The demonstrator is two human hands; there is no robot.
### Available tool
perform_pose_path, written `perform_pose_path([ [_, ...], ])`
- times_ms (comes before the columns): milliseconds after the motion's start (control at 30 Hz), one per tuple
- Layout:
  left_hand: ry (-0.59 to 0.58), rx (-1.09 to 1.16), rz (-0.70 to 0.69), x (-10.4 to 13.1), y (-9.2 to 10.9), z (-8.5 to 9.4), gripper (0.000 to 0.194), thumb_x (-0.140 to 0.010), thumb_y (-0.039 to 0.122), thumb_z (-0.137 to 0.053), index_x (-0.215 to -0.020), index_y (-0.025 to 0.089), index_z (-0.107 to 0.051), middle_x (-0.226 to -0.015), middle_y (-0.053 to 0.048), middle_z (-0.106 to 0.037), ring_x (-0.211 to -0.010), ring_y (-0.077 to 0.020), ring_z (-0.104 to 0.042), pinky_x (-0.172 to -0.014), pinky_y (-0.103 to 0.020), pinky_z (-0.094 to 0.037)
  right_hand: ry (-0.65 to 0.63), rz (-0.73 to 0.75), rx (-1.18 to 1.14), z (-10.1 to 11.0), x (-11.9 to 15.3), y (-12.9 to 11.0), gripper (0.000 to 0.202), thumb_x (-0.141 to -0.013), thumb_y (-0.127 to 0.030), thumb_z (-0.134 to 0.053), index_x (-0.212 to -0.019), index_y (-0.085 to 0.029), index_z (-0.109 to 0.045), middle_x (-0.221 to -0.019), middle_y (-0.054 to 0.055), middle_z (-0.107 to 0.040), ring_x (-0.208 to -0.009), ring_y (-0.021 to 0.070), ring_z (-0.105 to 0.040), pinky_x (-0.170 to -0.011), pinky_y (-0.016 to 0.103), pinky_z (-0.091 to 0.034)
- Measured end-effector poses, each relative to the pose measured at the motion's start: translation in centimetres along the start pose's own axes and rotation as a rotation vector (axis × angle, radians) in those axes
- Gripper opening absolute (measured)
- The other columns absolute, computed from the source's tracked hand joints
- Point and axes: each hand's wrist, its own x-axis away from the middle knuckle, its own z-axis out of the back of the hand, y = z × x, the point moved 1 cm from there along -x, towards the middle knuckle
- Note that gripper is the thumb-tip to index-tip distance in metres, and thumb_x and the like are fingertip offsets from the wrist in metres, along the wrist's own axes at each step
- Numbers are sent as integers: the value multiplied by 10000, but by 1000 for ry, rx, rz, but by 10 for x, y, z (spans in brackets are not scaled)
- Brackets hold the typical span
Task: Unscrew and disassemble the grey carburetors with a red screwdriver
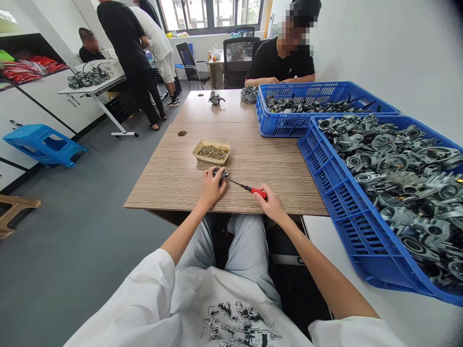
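On the wooden table, my left hand (211, 188) is closed around a small dark metal part (219, 174), which its fingers partly cover. My right hand (270, 202) grips the red handle of a screwdriver (259, 193). The screwdriver's thin shaft points left, and its tip meets or nearly meets the metal part; the exact contact is too small to tell. Just beyond my left hand stands a beige tray (195, 156) filled with small brass-coloured screws.
Two blue crates (333, 202) of grey metal castings (394, 159) line the right side. A single metal assembly (216, 99) and a heap of metal pieces (249, 94) sit at the table's far end, near a seated person (282, 62). Other people work at the back left.
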Motion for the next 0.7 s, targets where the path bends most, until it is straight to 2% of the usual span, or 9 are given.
perform_pose_path([
  [500, -20, 1, 9, 0, 1, 1, 488, -989, 243, -543, -1475, 221, -587, -1417, -166, -512, -1290, -344, -461, -1146, -515, -437, -4, 5, 21, 0, -1, 1, 381, -1038, -562, -489, -833, -243, -529, -655, -48, -445, -623, 159, -429, -627, 289, -321],
  [700, -13, -5, 0, 0, 0, 0, 499, -986, 240, -550, -1484, 223, -575, -1412, -170, -510, -1296, -346, -466, -1142, -517, -443, -11, 22, 35, -1, -2, -4, 457, -1054, -551, -422, -735, -235, -505, -660, -23, -486, -641, 166, -463, -644, 297, -334],
])
